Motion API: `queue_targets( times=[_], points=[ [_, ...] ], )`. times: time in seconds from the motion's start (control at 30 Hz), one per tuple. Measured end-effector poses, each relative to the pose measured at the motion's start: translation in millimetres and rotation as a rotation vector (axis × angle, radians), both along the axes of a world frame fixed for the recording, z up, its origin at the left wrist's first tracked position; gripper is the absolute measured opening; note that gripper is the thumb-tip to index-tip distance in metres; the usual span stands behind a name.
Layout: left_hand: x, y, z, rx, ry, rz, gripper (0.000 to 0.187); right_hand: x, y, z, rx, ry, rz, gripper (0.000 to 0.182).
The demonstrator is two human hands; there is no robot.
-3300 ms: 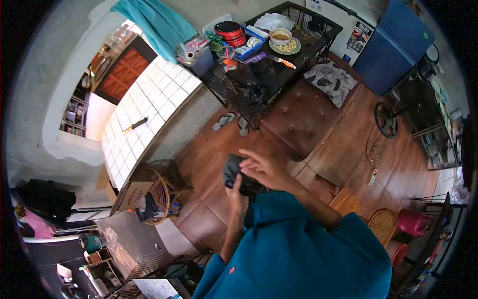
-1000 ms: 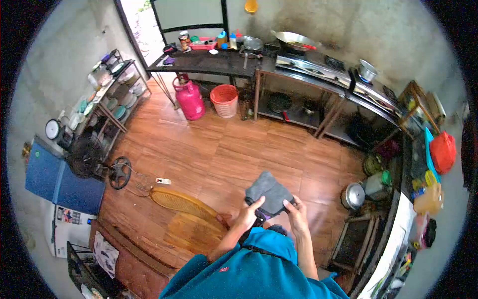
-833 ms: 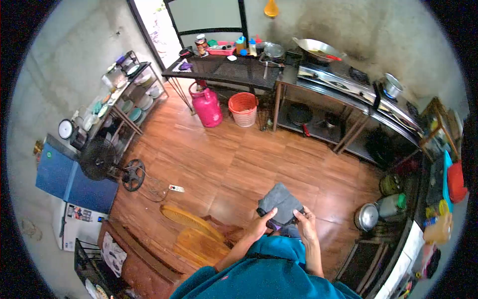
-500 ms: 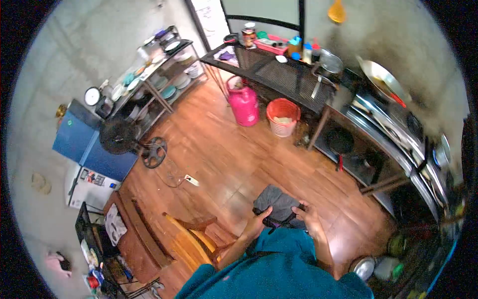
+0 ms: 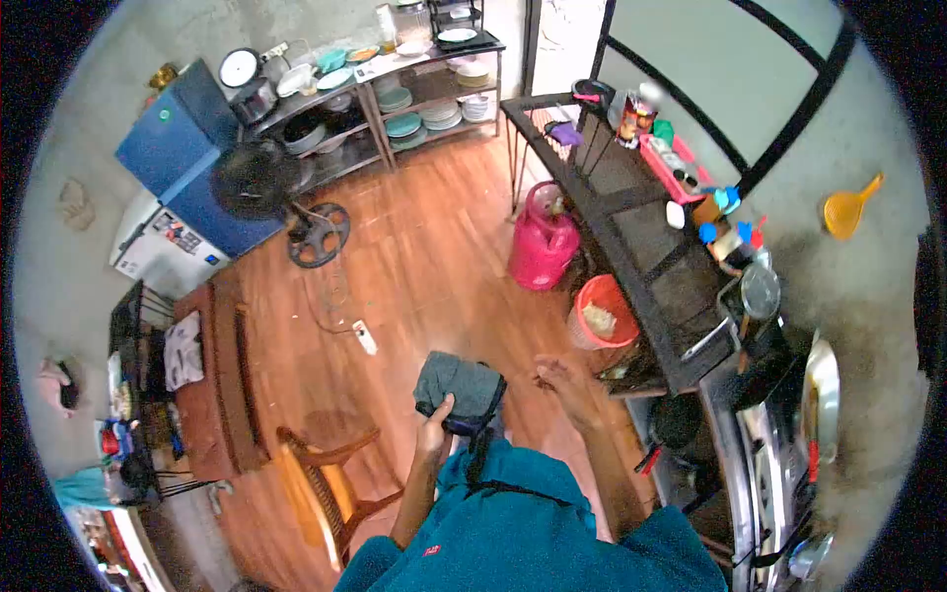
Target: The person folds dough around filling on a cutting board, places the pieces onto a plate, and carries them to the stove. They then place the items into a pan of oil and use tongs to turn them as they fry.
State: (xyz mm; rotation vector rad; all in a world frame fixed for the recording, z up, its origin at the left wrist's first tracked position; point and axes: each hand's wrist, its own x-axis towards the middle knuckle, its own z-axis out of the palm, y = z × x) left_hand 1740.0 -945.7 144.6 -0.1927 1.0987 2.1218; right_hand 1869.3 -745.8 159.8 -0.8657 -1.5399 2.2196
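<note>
My left hand [image 5: 434, 422] grips a folded grey cloth [image 5: 459, 383] from its near side, the thumb lying on top. The cloth has dark edges, and a black strap [image 5: 480, 452] hangs at its near right corner, close to my teal shirt [image 5: 523, 503]. To the right of the cloth, apart from it, my right hand [image 5: 567, 383] is raised over the floor with nothing in it. Its fingers are slightly bent and spread.
A wooden chair [image 5: 330, 493] stands at my lower left. Ahead are a floor fan [image 5: 254, 181], a power strip [image 5: 365, 337], a pink gas cylinder [image 5: 544, 247] and a red basket [image 5: 604, 314] beside a black mesh table [image 5: 631, 227]. Dish shelves [image 5: 380, 128] line the back wall.
My right hand has let go of the cloth and moved away to the right. My left hand keeps holding it. The view has turned to the right.
</note>
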Motion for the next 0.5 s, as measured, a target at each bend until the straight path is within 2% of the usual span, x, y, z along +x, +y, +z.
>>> queue_targets(
  times=[0.07, 0.13, 0.17, 0.2, 0.3, 0.37, 0.43, 0.5],
  points=[
    [-47.7, 64.5, -9.6, 0.047, -0.113, -0.133, 0.039, -29.0, 39.9, -8.8, -0.119, -0.013, -0.133, 0.028],
    [-92.9, 128.5, 24.7, -0.001, 0.129, -0.197, 0.037, -51.4, 79.6, -22.7, -0.113, -0.017, -0.206, 0.027],
    [-112.9, 159.6, 31.5, -0.018, 0.121, -0.207, 0.037, -63.1, 97.9, -26.4, -0.106, 0.01, -0.274, 0.025],
    [-129.1, 190.3, 37.3, 0.003, 0.159, -0.219, 0.037, -75.7, 118.0, -11.3, -0.158, -0.076, -0.331, 0.024],
    [-176.7, 271.0, 54.5, 0.037, 0.183, -0.272, 0.038, -122.4, 188.6, -2.0, -0.16, -0.1, -0.389, 0.024],
    [-206.0, 316.5, 50.9, 0.043, 0.158, -0.288, 0.038, -154.8, 245.4, -24.9, -0.221, -0.052, -0.429, 0.024],
    [-232.6, 363.6, 37.0, -0.015, 0.054, -0.278, 0.046, -195.8, 317.6, -41.8, -0.061, -0.099, -0.395, 0.026],
    [-255.6, 407.7, 26.9, -0.075, 0.016, -0.292, 0.047, -235.0, 403.4, -77.3, 0.131, -0.011, -0.359, 0.029]
  ],
)
